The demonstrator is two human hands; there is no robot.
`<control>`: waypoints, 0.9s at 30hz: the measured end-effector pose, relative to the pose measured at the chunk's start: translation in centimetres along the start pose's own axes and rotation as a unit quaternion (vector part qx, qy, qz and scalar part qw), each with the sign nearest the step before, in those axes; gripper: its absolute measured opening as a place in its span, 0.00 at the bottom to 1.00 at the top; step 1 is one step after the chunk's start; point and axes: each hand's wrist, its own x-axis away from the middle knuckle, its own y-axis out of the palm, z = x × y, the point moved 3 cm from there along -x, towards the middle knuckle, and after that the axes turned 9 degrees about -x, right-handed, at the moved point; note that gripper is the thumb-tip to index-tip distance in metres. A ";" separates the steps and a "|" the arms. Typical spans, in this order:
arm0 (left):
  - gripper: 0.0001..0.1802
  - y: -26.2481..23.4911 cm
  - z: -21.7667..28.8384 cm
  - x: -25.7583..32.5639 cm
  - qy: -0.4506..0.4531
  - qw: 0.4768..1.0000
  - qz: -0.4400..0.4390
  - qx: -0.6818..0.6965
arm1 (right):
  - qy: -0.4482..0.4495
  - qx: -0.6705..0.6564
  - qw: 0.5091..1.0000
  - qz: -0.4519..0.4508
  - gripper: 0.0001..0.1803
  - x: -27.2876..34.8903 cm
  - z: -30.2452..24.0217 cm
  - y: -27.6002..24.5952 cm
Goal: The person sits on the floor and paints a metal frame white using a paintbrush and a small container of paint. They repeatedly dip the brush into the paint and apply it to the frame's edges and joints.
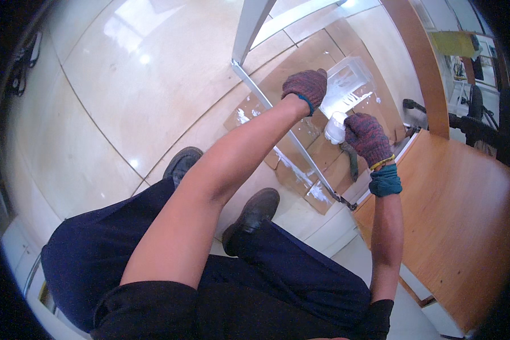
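Both hands wear dark knitted gloves. My left hand [306, 86] is closed around the edge of a clear plastic paint tray [348, 79] streaked with white paint, held above the floor. My right hand [367, 136] grips a small paint roller [335, 128] by its handle; the white roller head sits just below the tray. A grey metal ladder leg [289, 133] runs diagonally under both hands.
Flattened cardboard [300, 62] spotted with white paint covers the glossy beige floor tiles [124, 85]. A wooden desk top [453, 215] lies at right, with a brown wooden post [422, 62] behind it. My dark shoes [252, 218] stand beside the cardboard.
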 end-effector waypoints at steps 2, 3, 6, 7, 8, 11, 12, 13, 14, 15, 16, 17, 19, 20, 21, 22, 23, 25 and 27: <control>0.17 0.1 0.0 0.0 0.001 1.000 -0.003 0.004 | 0.002 -0.007 1.000 -0.003 0.09 -0.1 0.2 0.1; 0.17 0.2 0.1 0.0 -0.001 1.000 -0.009 0.001 | 0.003 -0.011 1.000 -0.004 0.09 -0.1 0.3 0.2; 0.17 0.1 0.4 0.1 -0.001 1.000 -0.020 0.004 | 0.014 -0.017 1.000 -0.018 0.10 -0.3 0.4 0.0; 0.17 0.0 0.3 0.2 -0.001 1.000 -0.021 0.007 | 0.019 -0.017 0.999 -0.029 0.10 -0.5 0.2 -0.2; 0.17 0.2 0.2 0.1 0.000 1.000 -0.018 0.009 | 0.024 -0.017 0.999 -0.041 0.10 -0.8 0.1 -0.4; 0.17 0.7 0.2 -0.1 0.003 1.000 -0.007 0.016 | 0.028 -0.017 0.998 -0.060 0.11 -1.0 0.2 -0.5; 0.17 0.8 0.3 -0.1 0.002 1.000 -0.003 0.020 | 0.027 -0.017 0.997 -0.064 0.11 -1.0 0.3 -0.5; 0.17 0.8 0.3 -0.1 0.002 1.000 0.000 0.024 | 0.022 -0.026 0.997 -0.064 0.11 -1.1 0.4 -0.5; 0.17 0.8 0.4 0.0 0.001 1.000 0.001 0.019 | 0.016 -0.036 0.997 -0.065 0.11 -1.2 0.5 -0.6; 0.16 0.9 0.5 0.0 0.000 1.000 0.001 0.014 | 0.010 -0.045 0.997 -0.065 0.11 -1.2 0.5 -0.6; 0.16 0.9 0.5 0.1 -0.001 1.000 0.002 0.008 | 0.003 -0.046 0.998 -0.046 0.10 -1.3 0.4 -0.7; 0.16 1.1 0.4 0.0 -0.003 1.000 0.004 0.011 | -0.005 -0.047 0.998 -0.028 0.08 -1.3 0.3 -0.7; 0.16 1.4 0.3 -0.2 -0.006 1.000 0.006 0.016 | -0.010 -0.044 0.999 -0.014 0.07 -1.3 0.3 -0.6; 0.16 1.4 0.3 -0.2 -0.005 1.000 0.005 0.019 | -0.008 -0.040 0.999 -0.019 0.07 -1.4 0.4 -0.6; 0.16 1.4 0.3 -0.2 -0.004 1.000 0.005 0.022 | -0.005 -0.036 0.999 -0.023 0.07 -1.4 0.5 -0.5; 0.16 1.2 0.3 -0.1 -0.003 1.000 0.004 0.025 | 0.004 -0.032 0.999 -0.023 0.06 -1.3 0.5 -0.5; 0.16 1.0 0.2 -0.1 -0.005 1.000 0.003 0.028 | 0.014 -0.028 0.999 -0.024 0.06 -1.3 0.5 -0.5; 0.16 0.6 0.0 -0.1 -0.009 0.999 0.002 0.035 | 0.015 -0.025 0.999 -0.021 0.07 -1.0 0.5 -0.6; 0.16 0.5 -0.3 -0.3 -0.020 0.999 0.006 0.031 | -0.003 -0.028 0.999 -0.015 0.10 -0.7 0.2 -0.9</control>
